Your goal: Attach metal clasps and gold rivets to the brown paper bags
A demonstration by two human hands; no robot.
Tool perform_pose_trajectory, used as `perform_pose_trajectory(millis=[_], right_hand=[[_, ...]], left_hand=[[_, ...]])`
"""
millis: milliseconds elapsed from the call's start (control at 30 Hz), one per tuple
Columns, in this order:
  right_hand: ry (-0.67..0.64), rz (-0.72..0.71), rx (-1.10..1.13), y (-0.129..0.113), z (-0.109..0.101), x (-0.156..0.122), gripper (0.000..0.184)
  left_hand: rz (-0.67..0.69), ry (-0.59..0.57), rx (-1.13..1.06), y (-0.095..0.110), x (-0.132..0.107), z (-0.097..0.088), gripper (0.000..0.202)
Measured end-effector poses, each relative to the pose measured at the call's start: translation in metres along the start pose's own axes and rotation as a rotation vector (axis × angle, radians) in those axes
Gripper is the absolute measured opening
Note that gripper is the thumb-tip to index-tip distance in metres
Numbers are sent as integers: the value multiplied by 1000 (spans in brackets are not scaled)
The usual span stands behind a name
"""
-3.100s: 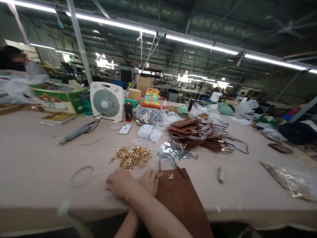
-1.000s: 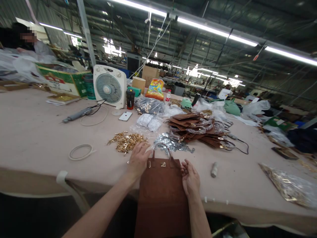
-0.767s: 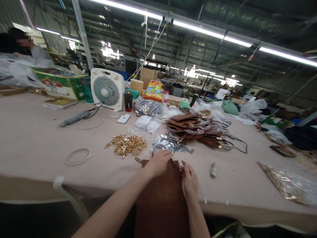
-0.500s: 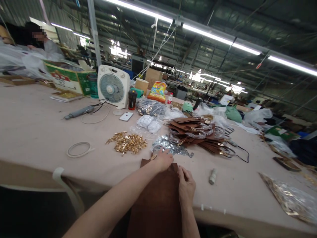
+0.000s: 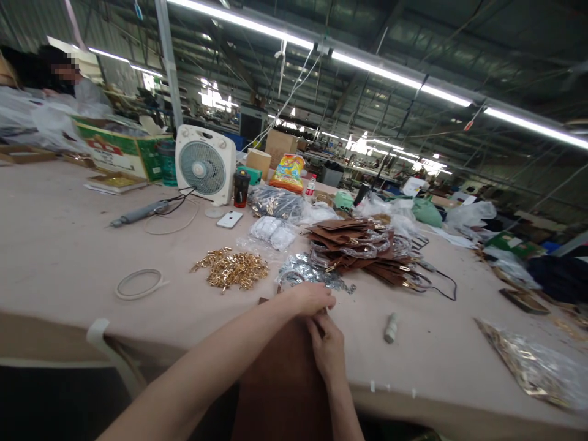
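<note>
A flat brown suede bag is clasped at its top edge by the curled left hand and pinched there by the right hand, the two hands touching.

The left hand rests curled over the top edge of a brown bag that hangs off the near edge of the pale surface. The right hand lies on the bag just below, fingertips touching the left; its grip is hidden. Just beyond the hands sits a heap of silver fittings, with a pile of gold fittings to its left and a stack of brown pieces behind. A small cylinder lies near the right hand, and a white ring well off to the left
</note>
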State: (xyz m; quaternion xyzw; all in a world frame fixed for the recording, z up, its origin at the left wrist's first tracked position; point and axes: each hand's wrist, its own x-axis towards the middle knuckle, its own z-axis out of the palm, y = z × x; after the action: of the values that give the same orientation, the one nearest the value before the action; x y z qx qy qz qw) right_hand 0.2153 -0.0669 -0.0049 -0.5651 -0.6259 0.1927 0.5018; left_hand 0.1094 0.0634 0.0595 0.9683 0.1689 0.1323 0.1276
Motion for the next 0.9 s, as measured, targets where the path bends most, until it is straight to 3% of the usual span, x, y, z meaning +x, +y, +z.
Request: perform_pose_trajectory(millis=[100,167,233,300,367,467,633,767,900], right_hand=[[66,12,-80,4,0,1,24],[137,53,-136,10,-2,1,27],[203,84,-147,16,-3,2,31],[242,123,-117,20,-3,4,36],[254,201,-52,23,-4,7,42],[269,328,40,27,-4,11,47],[245,302,-12,30,-6,12,40],[221,176,-183,24,-5,10,30],[193,121,-231,18,-3,6,28]], left_hand=[[-53,91,-83,11,2,0,27],[-138,298,-203,19,0,4,32],[-308,522,-313,26,-6,11,33],[-499,608,-346,30,-17,18,32],[-627,569,-339,31,-32,24,30],[-699,427,-335,29,-54,29,23],[-724,190,-339,28,-65,32,30],[-764,177,-319,29,-55,37,25],[-783,244,-296,28,-53,43,41]])
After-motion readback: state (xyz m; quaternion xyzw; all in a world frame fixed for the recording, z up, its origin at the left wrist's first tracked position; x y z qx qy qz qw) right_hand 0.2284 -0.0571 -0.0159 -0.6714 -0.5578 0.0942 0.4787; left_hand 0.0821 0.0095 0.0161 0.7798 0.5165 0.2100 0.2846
